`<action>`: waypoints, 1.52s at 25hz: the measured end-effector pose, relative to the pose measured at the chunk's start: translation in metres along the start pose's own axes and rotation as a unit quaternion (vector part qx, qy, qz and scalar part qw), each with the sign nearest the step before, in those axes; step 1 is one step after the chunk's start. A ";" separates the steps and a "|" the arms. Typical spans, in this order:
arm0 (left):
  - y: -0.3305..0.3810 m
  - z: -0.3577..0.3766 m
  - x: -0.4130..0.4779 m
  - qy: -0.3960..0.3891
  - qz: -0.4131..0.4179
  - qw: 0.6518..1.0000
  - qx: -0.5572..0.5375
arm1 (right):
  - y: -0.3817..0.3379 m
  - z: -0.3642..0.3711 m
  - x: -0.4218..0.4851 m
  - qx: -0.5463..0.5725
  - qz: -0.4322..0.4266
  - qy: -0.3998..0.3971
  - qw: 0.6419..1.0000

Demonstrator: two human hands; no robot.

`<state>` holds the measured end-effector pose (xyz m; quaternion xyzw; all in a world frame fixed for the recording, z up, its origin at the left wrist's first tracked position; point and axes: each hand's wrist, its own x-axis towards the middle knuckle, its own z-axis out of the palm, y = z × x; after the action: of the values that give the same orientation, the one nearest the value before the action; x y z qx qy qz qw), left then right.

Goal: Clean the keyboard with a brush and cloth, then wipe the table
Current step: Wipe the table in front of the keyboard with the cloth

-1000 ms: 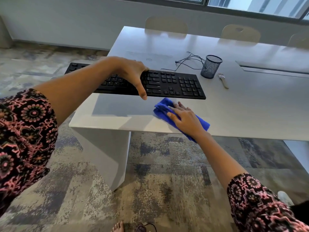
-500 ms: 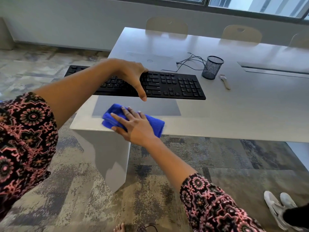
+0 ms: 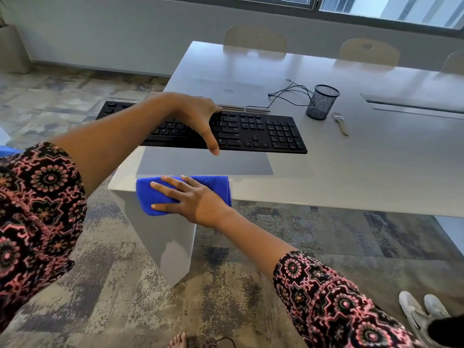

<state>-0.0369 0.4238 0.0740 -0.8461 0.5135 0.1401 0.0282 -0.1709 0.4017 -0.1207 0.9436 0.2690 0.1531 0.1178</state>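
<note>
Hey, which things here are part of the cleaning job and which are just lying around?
Job:
keyboard, held by the left hand
blue cloth, under the right hand
brush
table

Lying about:
closed laptop
black cable
mesh cup
white shoes on the floor

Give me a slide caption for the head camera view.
Left hand holds the keyboard raised while right hand presses a blue cloth on the table edge.

White table (image 3: 364,167), laptop (image 3: 236,95), mesh cup (image 3: 322,102), brush (image 3: 341,123), cloth (image 3: 160,194)
</note>
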 end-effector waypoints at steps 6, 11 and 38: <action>0.009 0.003 -0.001 -0.003 0.003 1.000 0.000 | 0.021 0.001 -0.069 -0.101 -0.026 0.004 0.995; 0.023 0.007 0.003 -0.005 0.022 1.000 -0.003 | 0.031 -0.014 -0.108 0.035 0.070 0.048 0.996; 0.008 -0.026 0.023 0.003 0.016 1.000 0.016 | 0.103 -0.021 -0.073 0.197 0.521 -0.135 0.820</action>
<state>-0.0288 0.3956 0.0934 -0.8375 0.5294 0.1302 0.0379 -0.1890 0.2800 -0.0866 0.9573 -0.2570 0.0066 -0.1325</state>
